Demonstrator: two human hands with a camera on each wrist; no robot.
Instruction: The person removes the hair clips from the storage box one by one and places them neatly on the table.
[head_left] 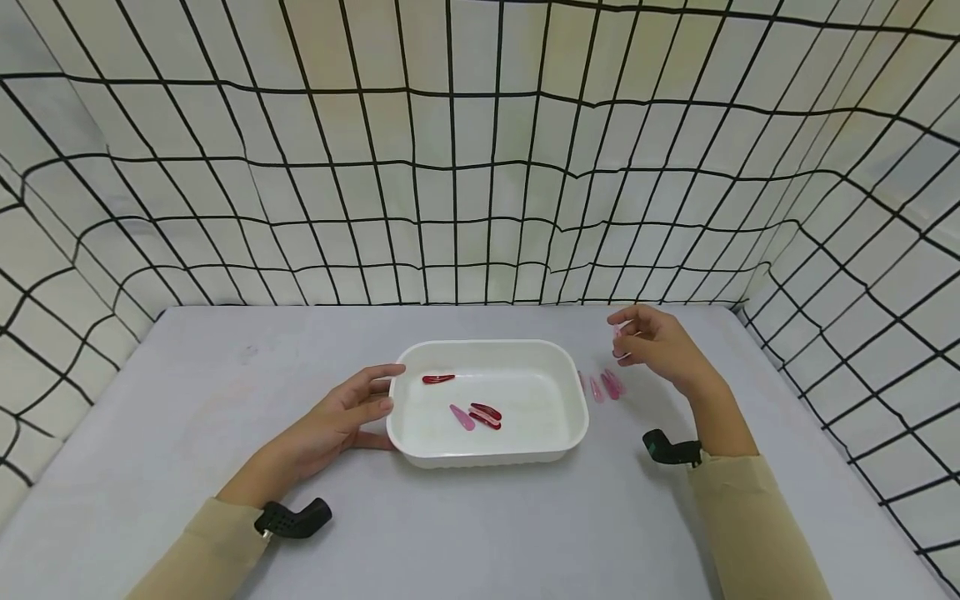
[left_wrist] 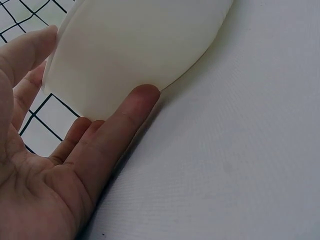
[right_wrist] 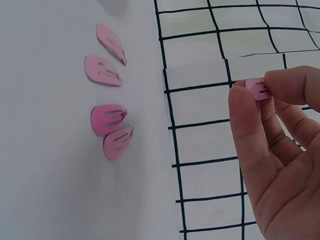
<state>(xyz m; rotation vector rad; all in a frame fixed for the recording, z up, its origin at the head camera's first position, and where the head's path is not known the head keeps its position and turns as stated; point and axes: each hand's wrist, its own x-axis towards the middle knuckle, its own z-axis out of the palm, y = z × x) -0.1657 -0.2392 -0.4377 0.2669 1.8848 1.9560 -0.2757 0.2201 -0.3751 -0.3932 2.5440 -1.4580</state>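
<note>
My left hand [head_left: 341,421] rests its extended fingers against the left end of a white tray [head_left: 487,457]. In the left wrist view, the fingertips touch the outside of the tray wall [left_wrist: 125,55]. Off to the tray's right, my right hand [head_left: 660,346] is raised, pinching a pink snap hair clip [right_wrist: 257,89] between thumb and fingertip; part of the clip is hidden. Several pink hair clips [right_wrist: 102,71] lie on the table below it, one a deeper pink [right_wrist: 107,119]. Inside the tray are a red hair clip [head_left: 438,379], a pink hair clip [head_left: 462,417] and a close group of red clips [head_left: 486,412].
The table [head_left: 225,392] has a white covering. Black wire grid panels [head_left: 450,167] stand along its back and both sides, with the back panel beyond the raised right hand. A black wrist camera [head_left: 292,518] is strapped to each forearm.
</note>
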